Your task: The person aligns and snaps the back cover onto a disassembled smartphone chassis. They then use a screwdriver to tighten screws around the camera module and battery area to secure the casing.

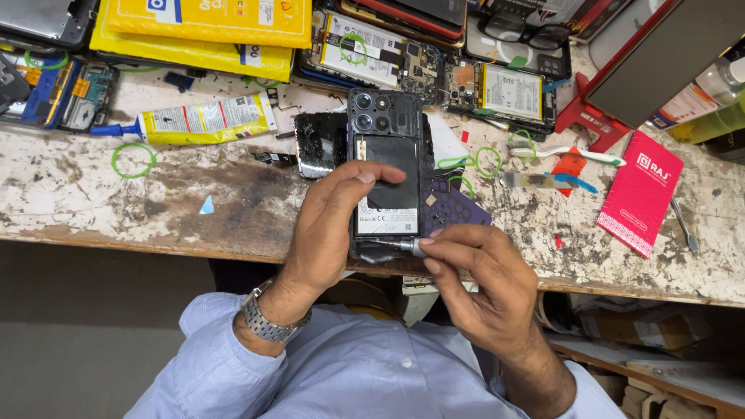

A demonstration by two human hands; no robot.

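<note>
An opened black smartphone (pixel 386 147) lies back-up on the worn workbench (pixel 93 202), its black battery and camera cluster exposed. My left hand (pixel 330 225) grips the phone's left side, thumb resting across the battery. My right hand (pixel 481 271) holds a small silver screwdriver (pixel 400 246), whose tip touches the phone's lower end. A purple perforated mat (pixel 454 208) lies under the phone's right edge.
A yellow glue tube (pixel 206 119), green rubber bands (pixel 133 161), a cracked black screen piece (pixel 318 141), opened phones with boards and batteries (pixel 497 89), yellow packets (pixel 209 27), a red booklet (pixel 640 194), a white toothbrush (pixel 570 154) and tweezers (pixel 684 225) crowd the bench.
</note>
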